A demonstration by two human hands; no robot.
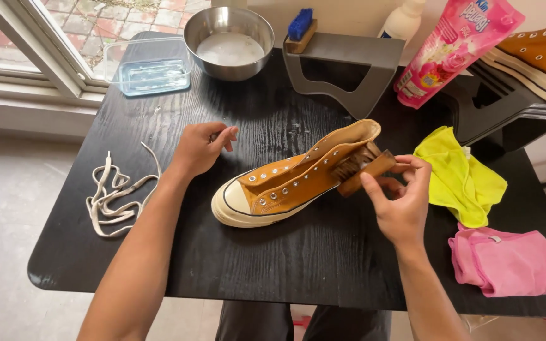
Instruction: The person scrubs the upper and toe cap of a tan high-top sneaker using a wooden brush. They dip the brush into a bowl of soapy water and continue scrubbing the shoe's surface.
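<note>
Head view showed a tan high-top shoe (295, 180) lying on its side at the centre of the black worktop (285, 265). At its three o'clock the right hand (399, 199) gripped a wooden brush (363, 167), bristles touching the shoe's ankle. At its nine o'clock the left hand (200, 148) rested loosely curled, holding nothing. A pink pouch (453, 53) with a flower print leaned at one o'clock, a white bottle (402, 20) beside it.

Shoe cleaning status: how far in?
Done: laces out, lying at the table's left. In hand: right hand holds wooden brush against the orange sneaker; left hand rests on the table beside it. Left: yellow cloth and pink cloth lie unused; second sneaker waits.
</note>
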